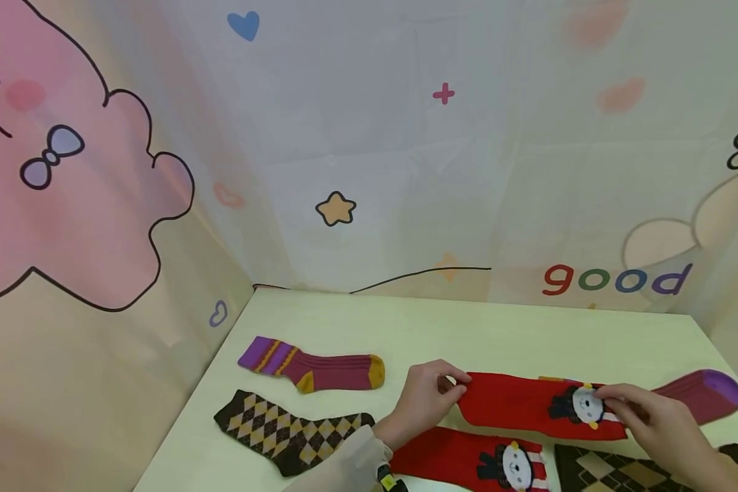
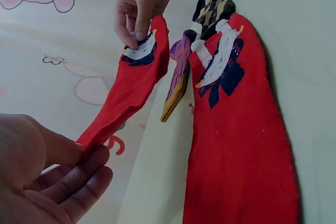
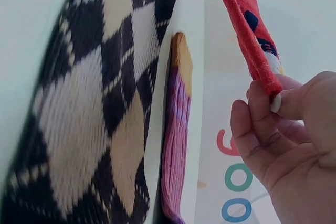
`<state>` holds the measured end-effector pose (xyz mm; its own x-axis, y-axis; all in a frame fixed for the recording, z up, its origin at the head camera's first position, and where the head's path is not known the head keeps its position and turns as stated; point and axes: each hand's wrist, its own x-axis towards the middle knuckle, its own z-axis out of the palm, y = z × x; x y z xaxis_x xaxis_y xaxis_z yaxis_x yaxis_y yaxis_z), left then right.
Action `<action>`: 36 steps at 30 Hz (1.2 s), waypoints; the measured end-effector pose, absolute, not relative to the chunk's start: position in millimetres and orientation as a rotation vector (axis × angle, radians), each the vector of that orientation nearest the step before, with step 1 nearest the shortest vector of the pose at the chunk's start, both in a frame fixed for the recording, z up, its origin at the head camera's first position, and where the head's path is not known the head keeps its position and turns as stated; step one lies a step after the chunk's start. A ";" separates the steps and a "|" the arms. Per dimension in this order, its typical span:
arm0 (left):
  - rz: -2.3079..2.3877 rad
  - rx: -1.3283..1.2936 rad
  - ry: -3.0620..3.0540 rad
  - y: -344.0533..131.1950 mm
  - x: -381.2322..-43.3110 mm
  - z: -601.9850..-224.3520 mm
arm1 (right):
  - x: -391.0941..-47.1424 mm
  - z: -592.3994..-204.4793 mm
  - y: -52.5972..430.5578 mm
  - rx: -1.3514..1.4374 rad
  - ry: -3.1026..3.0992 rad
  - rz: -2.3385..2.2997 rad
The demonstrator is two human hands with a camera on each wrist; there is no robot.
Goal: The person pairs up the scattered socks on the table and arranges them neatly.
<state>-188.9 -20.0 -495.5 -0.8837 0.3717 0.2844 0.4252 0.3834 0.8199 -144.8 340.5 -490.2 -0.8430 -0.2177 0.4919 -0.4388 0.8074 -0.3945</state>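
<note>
A red sock [image 1: 510, 402] with a white animal face in a black hat is stretched level above the table. My left hand [image 1: 427, 396] pinches its plain end between thumb and fingers. At the other end, beside the printed face, my right hand [image 1: 664, 417] pinches the fabric; the right wrist view shows the red sock [image 3: 247, 30] hanging edge-on from those fingers. Below it a second red sock [image 1: 449, 454] with the same face lies flat, its face pointing the same way. Part of that lower sock is hidden by my left forearm.
On the left lie a purple and maroon sock [image 1: 338, 372] with mustard heel and toe, and an argyle sock [image 1: 277, 430]. Another argyle sock [image 1: 615, 471] lies at the front right. Behind my right hand is a second maroon sock [image 1: 704, 396]. A printed curtain [image 1: 406, 171] stands behind the table.
</note>
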 end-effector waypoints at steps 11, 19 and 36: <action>-1.594 -0.656 -2.621 -43.0 -181.3 -498.6 | -133.1 -493.2 320.2 0.469 -2.606 0.831; -1.596 -0.655 -2.642 -60.8 -176.4 -498.2 | -128.3 -495.3 304.7 0.510 -2.626 0.892; -1.552 -0.622 -2.726 -94.9 -168.0 -498.2 | -119.2 -493.7 275.7 0.611 -2.662 1.057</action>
<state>-168.0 -94.9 -498.2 -0.9228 0.3586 0.1408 0.3041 0.4538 0.8376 -119.2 275.7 -493.7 -0.8913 -0.2991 0.3408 -0.4514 0.6563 -0.6046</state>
